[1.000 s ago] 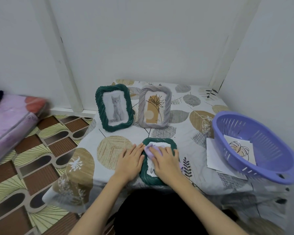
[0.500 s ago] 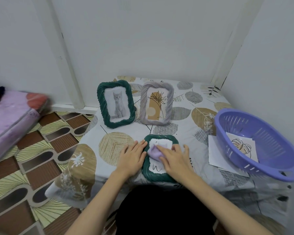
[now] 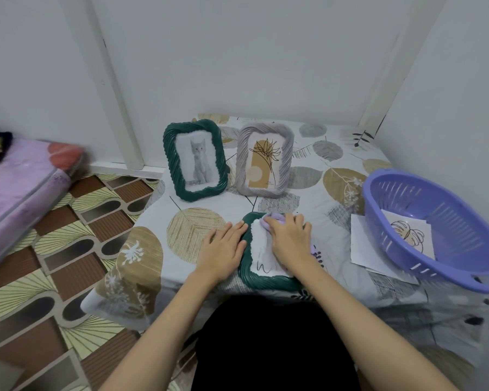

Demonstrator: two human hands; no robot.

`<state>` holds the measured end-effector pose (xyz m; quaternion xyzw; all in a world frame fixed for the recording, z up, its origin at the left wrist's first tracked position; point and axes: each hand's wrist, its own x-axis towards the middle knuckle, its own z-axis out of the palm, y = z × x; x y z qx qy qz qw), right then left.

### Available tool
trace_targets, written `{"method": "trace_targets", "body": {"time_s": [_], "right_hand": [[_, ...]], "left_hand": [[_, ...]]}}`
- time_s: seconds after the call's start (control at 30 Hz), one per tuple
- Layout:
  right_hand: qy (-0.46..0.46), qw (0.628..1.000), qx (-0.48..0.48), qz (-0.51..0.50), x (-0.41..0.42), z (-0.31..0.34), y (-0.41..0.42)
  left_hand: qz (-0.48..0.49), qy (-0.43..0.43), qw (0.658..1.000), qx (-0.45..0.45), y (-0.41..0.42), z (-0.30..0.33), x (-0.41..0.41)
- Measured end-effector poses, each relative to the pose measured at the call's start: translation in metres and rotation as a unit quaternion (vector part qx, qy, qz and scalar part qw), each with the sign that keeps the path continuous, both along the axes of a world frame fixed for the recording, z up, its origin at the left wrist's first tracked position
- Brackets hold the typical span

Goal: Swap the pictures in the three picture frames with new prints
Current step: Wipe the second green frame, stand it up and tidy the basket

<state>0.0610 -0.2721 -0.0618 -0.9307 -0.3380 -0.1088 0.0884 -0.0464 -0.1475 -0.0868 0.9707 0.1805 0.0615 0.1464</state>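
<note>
A dark green rope-edged picture frame [image 3: 268, 273] lies flat at the table's near edge. The left hand [image 3: 223, 249] rests open, flat beside it; the right hand [image 3: 290, 239] presses a lilac cloth [image 3: 274, 218] onto its glass.

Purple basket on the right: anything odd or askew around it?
Yes. The purple slotted plastic basket sits tilted, one side resting on loose white paper sheets, and overhangs the table's near edge. A line-art print lies inside. Nothing spilled or damaged.
</note>
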Motion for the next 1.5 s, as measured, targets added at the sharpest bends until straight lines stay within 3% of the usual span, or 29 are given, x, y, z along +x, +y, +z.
{"method": "trace_targets", "body": {"time_s": [0.1,0.33,0.4,0.5,0.57,0.63,0.7,0.8,0.93,1.0,1.1,1.23,1.4,1.5], "right_hand": [[0.042,0.999,0.013,0.015,-0.009,-0.004,0.016],[-0.083,0.988,0.027,0.124,-0.01,-0.013,-0.047],[-0.05,0.991,0.042,0.115,0.002,-0.008,-0.044],[0.083,0.989,0.079,0.096,0.002,-0.001,-0.025],[0.11,0.981,0.105,0.121,-0.008,0.0,-0.02],[0.064,0.966,0.142,0.208,-0.02,-0.003,-0.031],[-0.004,0.958,0.113,0.265,-0.028,-0.008,-0.051],[-0.052,0.969,0.063,0.232,-0.017,-0.01,-0.066],[0.062,0.991,0.034,0.112,0.01,0.004,-0.028],[0.066,0.993,0.04,0.084,0.015,0.001,-0.004],[0.043,0.995,0.036,0.087,0.006,-0.002,0.01],[-0.062,0.991,0.044,0.111,0.003,-0.012,-0.013],[0.005,0.998,0.05,0.023,0.002,-0.006,0.012],[0.014,0.993,0.058,0.103,-0.009,-0.01,0.007]], "left_hand": [[-0.001,0.001,1.0,0.002,0.0,0.0,-0.001],[0.002,0.001,1.0,0.002,-0.001,-0.001,-0.001],[0.0,0.004,1.0,0.003,-0.001,-0.001,0.0],[-0.002,0.01,1.0,-0.004,-0.001,0.002,0.0],[-0.004,0.019,1.0,-0.006,-0.001,0.003,0.0],[-0.005,0.024,1.0,-0.005,-0.001,0.003,0.0],[-0.004,0.027,1.0,-0.006,0.0,0.003,0.0],[-0.004,0.024,1.0,-0.012,0.0,0.002,0.0],[-0.008,0.025,1.0,-0.015,0.001,0.002,0.0],[-0.009,0.026,0.999,-0.017,0.002,0.003,0.0],[-0.01,0.023,1.0,-0.018,0.002,0.003,0.0],[-0.011,0.02,1.0,-0.02,0.002,0.003,-0.001],[-0.007,0.016,1.0,-0.021,0.001,0.004,-0.001],[-0.007,0.014,1.0,-0.024,0.001,0.005,-0.002]]}}
